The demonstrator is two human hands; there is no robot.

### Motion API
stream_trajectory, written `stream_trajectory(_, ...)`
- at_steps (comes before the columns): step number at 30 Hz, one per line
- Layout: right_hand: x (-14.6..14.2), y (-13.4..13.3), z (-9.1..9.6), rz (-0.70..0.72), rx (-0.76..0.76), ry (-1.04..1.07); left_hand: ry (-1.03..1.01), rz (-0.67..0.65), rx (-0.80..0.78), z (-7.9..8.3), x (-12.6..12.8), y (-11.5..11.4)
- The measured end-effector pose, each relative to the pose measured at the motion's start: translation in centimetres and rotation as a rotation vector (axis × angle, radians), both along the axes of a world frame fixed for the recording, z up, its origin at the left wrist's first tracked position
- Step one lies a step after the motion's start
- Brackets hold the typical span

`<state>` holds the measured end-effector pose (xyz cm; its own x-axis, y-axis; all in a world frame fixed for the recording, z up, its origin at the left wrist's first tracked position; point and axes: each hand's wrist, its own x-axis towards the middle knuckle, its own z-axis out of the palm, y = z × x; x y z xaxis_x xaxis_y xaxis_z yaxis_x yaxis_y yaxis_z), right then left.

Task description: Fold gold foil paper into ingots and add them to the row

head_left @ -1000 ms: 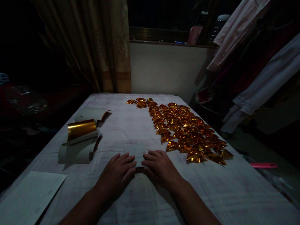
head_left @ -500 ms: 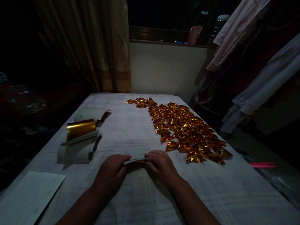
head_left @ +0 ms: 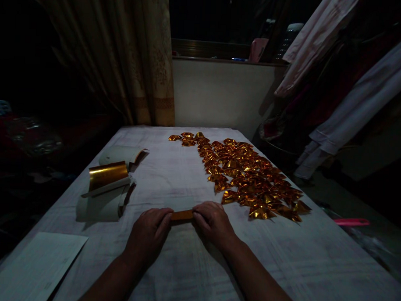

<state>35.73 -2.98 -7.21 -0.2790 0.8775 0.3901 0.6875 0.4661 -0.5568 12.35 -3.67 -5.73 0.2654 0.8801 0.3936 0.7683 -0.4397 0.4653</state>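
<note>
A narrow folded strip of gold foil paper is stretched between my hands, low over the cloth. My left hand pinches its left end, and my right hand pinches the right end. The fingers cover both ends. Just beyond my right hand lies a spread of folded gold foil paper pieces, several deep. To the left of my left hand rest curled sheets with pale backs, and one curled sheet shows its gold side.
A white checked cloth covers the table. A flat pale sheet lies at the near left. Beyond the right edge is a pink handle. A curtain and hanging clothes flank the table's far side.
The paper between my hands has gone from showing its pale back to a narrow gold-brown strip. Both hands stay in nearly the same place. The view has tilted slightly.
</note>
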Motion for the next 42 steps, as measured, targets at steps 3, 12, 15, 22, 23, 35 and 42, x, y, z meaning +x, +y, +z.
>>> stream_trajectory(3, -0.1, -0.1, 0.1, -0.018, -0.005, -0.013, -0.004, 0.017, -0.016, -0.2, -0.1, 0.1)
stream_trajectory(12, -0.6, -0.1, 0.3, -0.072, -0.019, -0.045, -0.006, 0.041, 0.006, -0.3, -0.1, 0.2)
stream_trajectory(15, -0.7, -0.1, 0.2, -0.079, -0.02, -0.045, -0.014, 0.039, -0.008, -0.2, 0.0, 0.3)
stream_trajectory(22, -0.9, -0.1, 0.3, -0.088, -0.019, -0.042, -0.054, 0.032, 0.019, -1.1, -0.2, 0.4)
stream_trajectory(23, -0.9, -0.1, 0.3, -0.091, -0.013, -0.038, -0.062, 0.026, 0.024, -1.2, -0.2, 0.4)
stream_trajectory(35, -1.1, -0.1, 0.1, -0.109, -0.024, -0.037, -0.09, -0.03, 0.04, -0.7, -0.1, 0.4)
stream_trajectory(42, -1.2, -0.2, 0.0, -0.123, -0.023, -0.025, -0.06, -0.032, 0.028, -0.1, 0.0, 0.2)
